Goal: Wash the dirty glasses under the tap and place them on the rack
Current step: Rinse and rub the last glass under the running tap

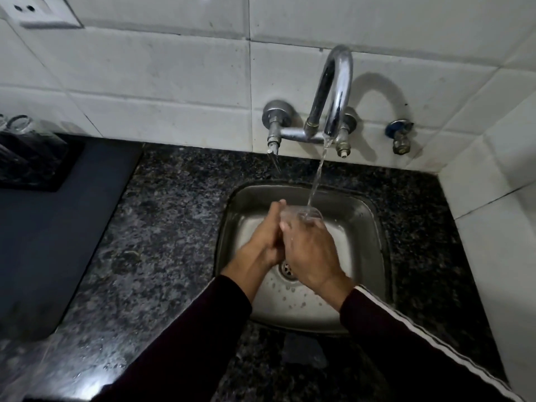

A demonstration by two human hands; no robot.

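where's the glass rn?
Head view, centre: the clear glass is held over the steel sink by the left hand and right hand, under the water stream from the tap.

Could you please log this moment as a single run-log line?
step: rinsing | glass under tap stream, over sink | left hand and right hand both on glass | rack: not yet

The right hand covers most of the glass, leaving only its blurred rim showing; its contents cannot be told. The left hand hides its own fingertips behind the glass. The rack with glasses is cut off at the left edge, dim and smeared.
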